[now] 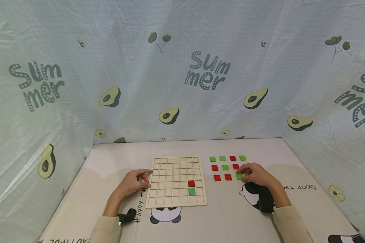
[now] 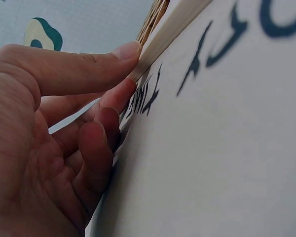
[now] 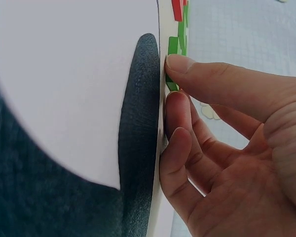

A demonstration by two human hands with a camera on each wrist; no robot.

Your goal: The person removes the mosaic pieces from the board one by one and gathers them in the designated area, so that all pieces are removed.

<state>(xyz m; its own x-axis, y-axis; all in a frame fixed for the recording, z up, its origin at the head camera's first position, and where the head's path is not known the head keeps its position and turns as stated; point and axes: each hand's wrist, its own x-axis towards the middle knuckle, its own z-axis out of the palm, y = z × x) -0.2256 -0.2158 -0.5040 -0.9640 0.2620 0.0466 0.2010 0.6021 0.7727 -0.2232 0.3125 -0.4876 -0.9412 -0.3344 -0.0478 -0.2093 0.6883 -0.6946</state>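
Observation:
A pale wooden grid board (image 1: 171, 194) lies on the table, with one red tile (image 1: 191, 183) and one green tile (image 1: 192, 191) in adjoining cells on its right side. My left hand (image 1: 134, 182) rests at the board's left edge, thumb and index finger spread apart against it. In the left wrist view the thumb (image 2: 98, 71) touches the board's side. My right hand (image 1: 257, 174) pinches a green tile (image 1: 239, 176) between thumb and fingers at the near right of the loose tiles. The right wrist view shows this green tile (image 3: 172, 47) at the thumb tip, partly hidden.
Several loose red and green tiles lie in rows right of the board, such as a red tile (image 1: 217, 178) and a green tile (image 1: 212, 159). A patterned cloth (image 1: 182, 222) covers the table. Hanging printed sheets (image 1: 207, 111) close off the back and sides.

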